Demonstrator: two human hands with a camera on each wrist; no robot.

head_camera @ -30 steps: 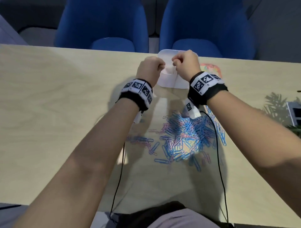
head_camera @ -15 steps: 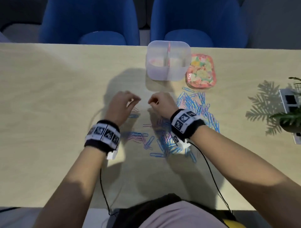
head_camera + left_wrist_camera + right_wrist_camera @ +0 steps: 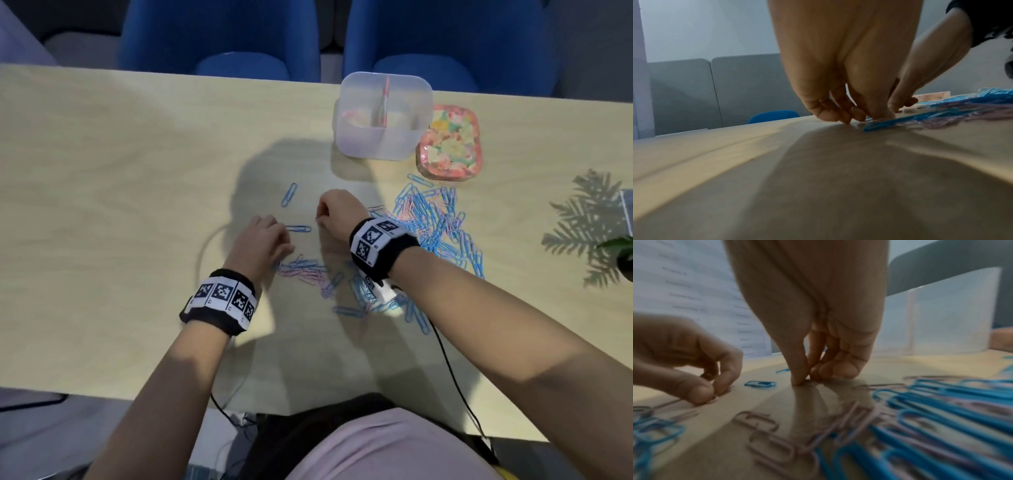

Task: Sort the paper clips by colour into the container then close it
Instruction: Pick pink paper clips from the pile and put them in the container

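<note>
Paper clips (image 3: 435, 222), blue and pink mixed, strewn over the table (image 3: 102, 205) in front of the clear container (image 3: 380, 137), with its patterned lid (image 3: 450, 144) lying just beside it on the right. Container open, split by a divider; something pink showing in the left half, the right half hard to read.

Left hand (image 3: 262, 241) down at the near cluster, fingertips (image 3: 840, 117) bunched on the tabletop and pinching at what looks like a pink clip; whether it is actually lifted, cannot tell. Right hand (image 3: 337, 214) curled, thumb and forefinger (image 3: 799, 378) pressed together on the table as if nipping a pink clip; the clip itself too small and blurred to confirm. One loose blue clip (image 3: 298, 228) lying between the two hands, another blue clip (image 3: 288, 194) a little farther out.

Best handled by sliding a single clip free of the tangle before lifting, nails under the wire, one colour per hand, so linked clips do not come along.

Head view: gives the whole layout, container and lid. Right wrist view: shows both pinches close up, plus the pink clips near the lens. Left wrist view: mostly palm and shadow, fingertips low on the wood.
</note>
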